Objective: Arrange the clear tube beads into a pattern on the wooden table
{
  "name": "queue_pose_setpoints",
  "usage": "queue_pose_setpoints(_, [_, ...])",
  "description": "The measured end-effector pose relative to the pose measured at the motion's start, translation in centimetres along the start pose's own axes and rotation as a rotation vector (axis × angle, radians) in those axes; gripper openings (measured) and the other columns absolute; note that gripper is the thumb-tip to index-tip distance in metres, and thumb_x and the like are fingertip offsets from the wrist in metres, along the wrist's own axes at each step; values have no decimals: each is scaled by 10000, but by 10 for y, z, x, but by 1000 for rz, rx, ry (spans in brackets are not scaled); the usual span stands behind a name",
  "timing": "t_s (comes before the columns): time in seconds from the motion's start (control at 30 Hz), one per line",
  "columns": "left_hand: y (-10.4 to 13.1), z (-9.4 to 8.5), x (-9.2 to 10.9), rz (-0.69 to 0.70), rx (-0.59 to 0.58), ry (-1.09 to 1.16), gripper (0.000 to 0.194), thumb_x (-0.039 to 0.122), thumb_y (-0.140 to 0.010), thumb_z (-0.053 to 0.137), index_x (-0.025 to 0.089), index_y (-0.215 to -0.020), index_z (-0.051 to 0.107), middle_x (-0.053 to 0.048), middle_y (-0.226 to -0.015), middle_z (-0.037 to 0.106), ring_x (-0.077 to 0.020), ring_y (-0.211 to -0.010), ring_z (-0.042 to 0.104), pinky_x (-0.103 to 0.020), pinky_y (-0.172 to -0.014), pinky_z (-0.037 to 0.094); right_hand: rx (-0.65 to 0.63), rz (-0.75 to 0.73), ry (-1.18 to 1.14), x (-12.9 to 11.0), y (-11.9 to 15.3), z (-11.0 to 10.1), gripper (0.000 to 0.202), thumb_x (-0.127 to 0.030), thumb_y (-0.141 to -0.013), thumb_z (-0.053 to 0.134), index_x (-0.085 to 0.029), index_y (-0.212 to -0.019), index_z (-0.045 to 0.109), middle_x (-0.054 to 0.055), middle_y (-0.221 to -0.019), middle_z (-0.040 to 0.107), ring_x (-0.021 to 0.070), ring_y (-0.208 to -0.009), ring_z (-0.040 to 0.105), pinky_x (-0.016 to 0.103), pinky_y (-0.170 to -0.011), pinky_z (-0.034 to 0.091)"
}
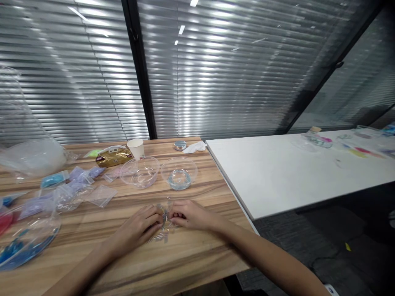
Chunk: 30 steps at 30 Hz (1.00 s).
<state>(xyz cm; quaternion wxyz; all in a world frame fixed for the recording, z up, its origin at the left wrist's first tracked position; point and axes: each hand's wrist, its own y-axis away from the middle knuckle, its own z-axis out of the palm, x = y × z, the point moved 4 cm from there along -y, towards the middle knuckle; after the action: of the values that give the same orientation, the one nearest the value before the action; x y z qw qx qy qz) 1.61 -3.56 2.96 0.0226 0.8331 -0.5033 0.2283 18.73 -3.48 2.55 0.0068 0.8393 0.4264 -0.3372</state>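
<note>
Both hands rest close together over the wooden table, working at a small pile of clear, shiny strip-like pieces (pixel 160 235). My left hand (pixel 145 224) has its fingers curled at the left side of the pile. My right hand (pixel 188 214) is pinched at the right side, thumb against fingers. Whatever lies between the fingertips of each hand is too small to make out. Just beyond the hands stands a clear plastic bowl (pixel 179 164) with bluish clear contents, and beside it another clear bowl (pixel 123 174).
On the left lie bags of lilac material (pixel 66 197), a blue bag (pixel 54 179) and a clear tray with blue pieces (pixel 31 255). Behind are a gold packet (pixel 112 157), a paper cup (pixel 135 148), a round tin (pixel 180 145) and a tissue (pixel 195 147). A white table (pixel 277 176) adjoins at right.
</note>
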Motion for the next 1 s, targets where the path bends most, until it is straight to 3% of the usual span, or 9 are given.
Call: queue_pose_setpoints(1.0, [-1, -2, 1, 0, -2, -15, 173, 187, -976, 390, 198, -938, 559, -33, -928, 569, -170, -859, 526, -268, -774, 428, -2, -20, 36, 4, 2, 3, 96, -125, -894, 517, -145, -899, 611, 40, -888, 624, 132, -800, 564, 205, -736, 418])
